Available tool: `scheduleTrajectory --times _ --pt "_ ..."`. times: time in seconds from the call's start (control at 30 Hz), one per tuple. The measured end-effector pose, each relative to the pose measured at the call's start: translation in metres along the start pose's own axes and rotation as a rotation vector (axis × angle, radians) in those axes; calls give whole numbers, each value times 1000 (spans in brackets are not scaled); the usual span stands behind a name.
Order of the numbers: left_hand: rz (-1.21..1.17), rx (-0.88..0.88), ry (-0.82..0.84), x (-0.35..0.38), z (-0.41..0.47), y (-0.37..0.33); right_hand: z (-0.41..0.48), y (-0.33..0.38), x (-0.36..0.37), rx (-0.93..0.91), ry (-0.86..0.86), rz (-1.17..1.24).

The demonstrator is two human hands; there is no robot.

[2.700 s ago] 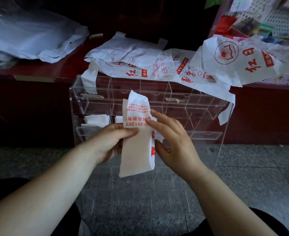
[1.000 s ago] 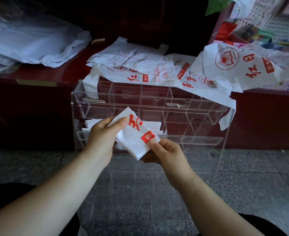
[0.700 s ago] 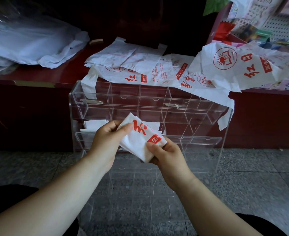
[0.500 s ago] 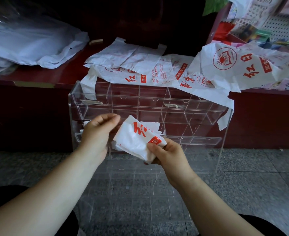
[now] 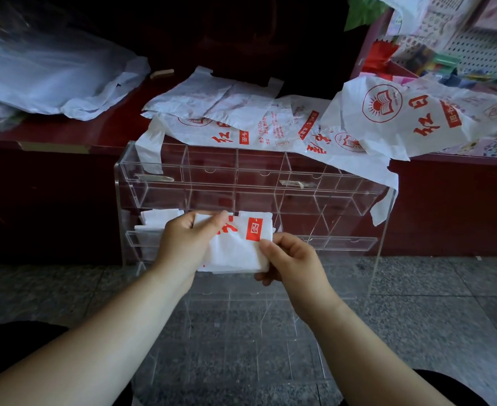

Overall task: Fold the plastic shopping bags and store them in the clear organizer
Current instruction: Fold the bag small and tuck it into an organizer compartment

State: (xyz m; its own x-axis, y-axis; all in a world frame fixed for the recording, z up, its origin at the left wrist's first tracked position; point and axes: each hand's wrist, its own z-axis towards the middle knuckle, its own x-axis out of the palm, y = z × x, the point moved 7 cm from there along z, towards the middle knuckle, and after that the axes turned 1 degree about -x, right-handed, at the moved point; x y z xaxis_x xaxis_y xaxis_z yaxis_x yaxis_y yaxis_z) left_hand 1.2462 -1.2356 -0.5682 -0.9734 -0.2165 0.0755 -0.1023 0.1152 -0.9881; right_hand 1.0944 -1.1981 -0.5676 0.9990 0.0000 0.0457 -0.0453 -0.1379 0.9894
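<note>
Far L, sheeting: pale plastic sheeting (image 5: 45, 74) heaped on the dark red counter (image 5: 74, 133). Cut off at frame edge; what lies under it can't be made out.
Organizer: clear organizer (image 5: 212, 183) stands on the grey floor (image 5: 431, 303) against the counter front. Lower tiers hard to trace, as the acrylic is near-invisible over the floor tiles. Middle tier partly blocked by both hands.
Stored bags: folded white bags (image 5: 159, 221) in leftmost compartment of middle tier. Count cannot be told; R part hidden behind L hand.
L hand: left hand (image 5: 182, 244) grasps the L side of the folded bag (image 5: 238, 250). Thumb lies across the bag's front, tip near top edge. Other fingers pass behind the bag, hidden.
Folded bag: white w/ red print, held in the air in front of the middle tier, between both hands; not inside any compartment. Red characters partly covered by L thumb, unreadable.
R hand: right hand (image 5: 294, 259) pinches the bag's lower R corner. Thumb on front face, curled fingers under and behind, tips not visible.
Loose bags: unfolded printed bags (image 5: 241, 118) spread on counter above organizer. One handle hangs over organizer's top L corner. Bags overlap; count unclear.
R bag: large crumpled bag (image 5: 402, 112) w/ round red emblem, on counter. A strip trails down past organizer's R side.
Far R: display rack (image 5: 475, 45) w/ coloured goods, blurred, cut off by frame.
</note>
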Motion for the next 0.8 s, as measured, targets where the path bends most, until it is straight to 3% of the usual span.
scheduleTrajectory --times 0.13,0.3,0.4,0.47,0.6,0.7,0.8 --pt "-2 41 -30 8 -2 0 0 6 -8 -51 -82 -3" --pt "64 94 151 29 -5 -4 8 20 -28 -59 -81 -201" --pt "159 175 254 37 -8 -7 14 40 -56 -105 -200 -187" --pt "382 324 281 37 -9 -9 15 58 -82 -171 -334 -186" --pt "988 746 306 45 -15 -7 14 90 -113 -319 -478 -477" --pt "1267 768 352 51 -16 14 24 97 -108 -390 -424 -757" --pt "1374 736 428 54 -18 20 37 88 -95 -399 -323 -984"
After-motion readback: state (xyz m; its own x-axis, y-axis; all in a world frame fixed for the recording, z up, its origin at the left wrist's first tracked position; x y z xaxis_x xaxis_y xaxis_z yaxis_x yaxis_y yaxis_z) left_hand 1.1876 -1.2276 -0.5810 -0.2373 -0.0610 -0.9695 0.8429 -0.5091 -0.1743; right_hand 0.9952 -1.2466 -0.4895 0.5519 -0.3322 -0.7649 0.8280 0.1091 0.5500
